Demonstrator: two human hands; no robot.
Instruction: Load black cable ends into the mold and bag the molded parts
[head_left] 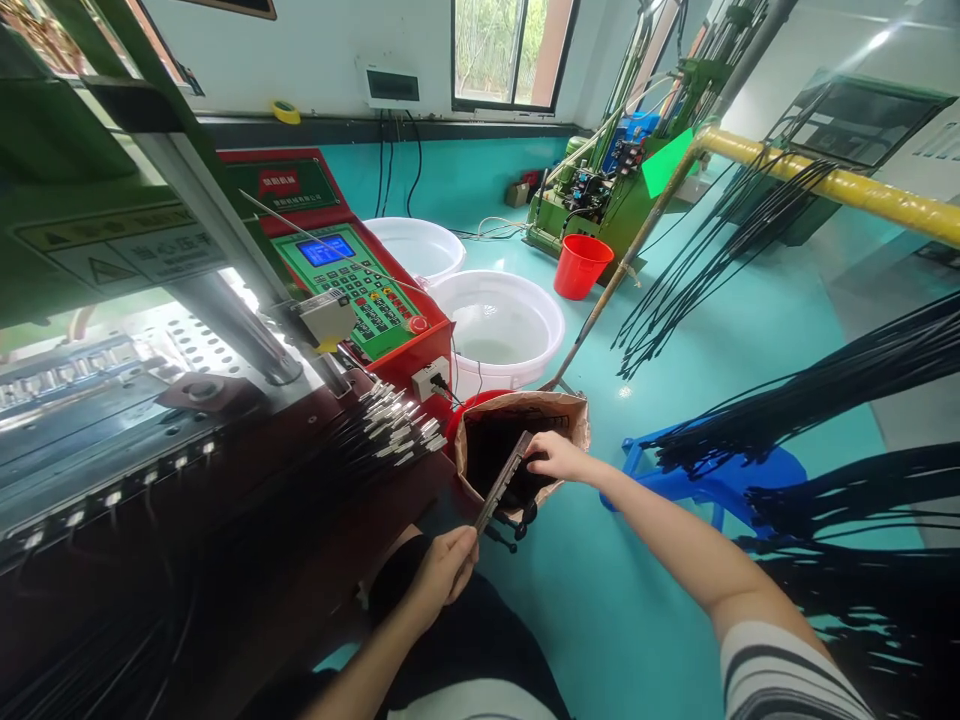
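— What is in the left hand [444,570]?

— A long, narrow metal bar [504,483], gripped at its lower end. It slants up to the mouth of a brown paper bag [574,412] beside the machine bench [247,480].

— And the right hand [553,458]?

— At the bar's upper end, over the bag's dark contents, fingers curled; whether it grasps anything cannot be told.

— Around them?

— Metal-tipped black cables [397,425] lie on the bench. Behind stand a red control panel [349,275], two white tubs [502,325] and a red bucket [581,265].
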